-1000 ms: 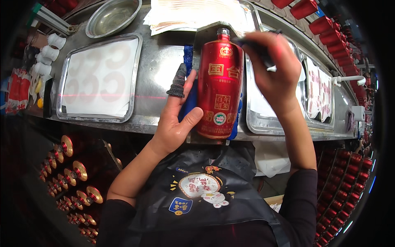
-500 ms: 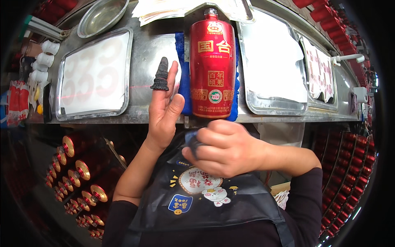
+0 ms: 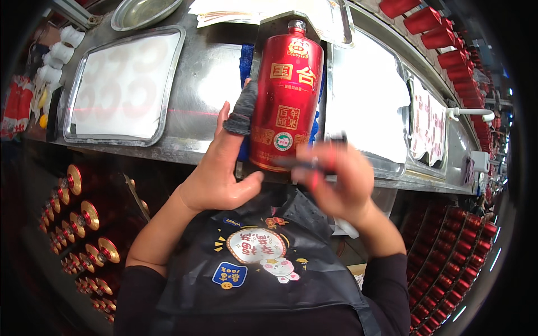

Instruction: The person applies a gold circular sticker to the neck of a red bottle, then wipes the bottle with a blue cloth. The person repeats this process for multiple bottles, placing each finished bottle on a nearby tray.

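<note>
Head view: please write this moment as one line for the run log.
left hand: steadies red bottle, fingertip in grey cot | right hand: holds dark pen-like tool, blurred | bottle: lying on steel counter

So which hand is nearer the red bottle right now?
Left. The left hand rests against the red bottle on its left side; the right hand, blurred and holding a dark pen-like tool, sits just below its base.

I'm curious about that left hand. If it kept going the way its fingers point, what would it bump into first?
Probably the red bottle. The left hand points up along its side, a covered finger already against it. Past that lies the metal table, though depth is hard to judge.
</note>
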Tool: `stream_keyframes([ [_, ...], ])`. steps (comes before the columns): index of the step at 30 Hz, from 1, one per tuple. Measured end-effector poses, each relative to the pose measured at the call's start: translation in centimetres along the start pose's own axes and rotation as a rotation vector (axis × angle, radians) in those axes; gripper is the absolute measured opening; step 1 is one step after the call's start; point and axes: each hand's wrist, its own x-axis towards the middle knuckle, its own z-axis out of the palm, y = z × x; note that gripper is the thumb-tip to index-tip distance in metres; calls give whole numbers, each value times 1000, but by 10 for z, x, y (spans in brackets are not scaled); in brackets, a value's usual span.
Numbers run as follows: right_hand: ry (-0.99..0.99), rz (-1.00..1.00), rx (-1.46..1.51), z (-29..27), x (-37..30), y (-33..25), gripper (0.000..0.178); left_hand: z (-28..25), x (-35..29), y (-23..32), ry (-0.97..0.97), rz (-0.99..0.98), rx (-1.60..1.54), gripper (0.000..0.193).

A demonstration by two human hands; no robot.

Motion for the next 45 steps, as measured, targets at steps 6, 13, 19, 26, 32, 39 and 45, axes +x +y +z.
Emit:
stream_keyframes([
  [6, 347, -61, -352, -6, 99, 55, 25, 18, 8, 3, 125, 78, 417, 111],
  [13, 282, 50, -68, 49, -16, -14, 31, 9, 3, -6, 83, 10, 388, 114],
  [19, 606, 730, 362, 48, -39, 12, 18, 11, 6, 1, 33, -108, 346, 107],
  [26, 391, 206, 25, 44, -22, -9, 19, 4, -1, -13, 19, -225, 254, 99],
  [32, 504, 724, 121, 41, -29, 20, 18, -1, 3, -16, -46, -260, 267, 99],
  [39, 602, 677, 187, 34, -2, 3, 12, 10, 6, -19, 177, 19, 383, 88],
  [45, 505, 377, 16, 29, 12, 14, 16, 13, -1, -7, 212, 90, 448, 87],
])
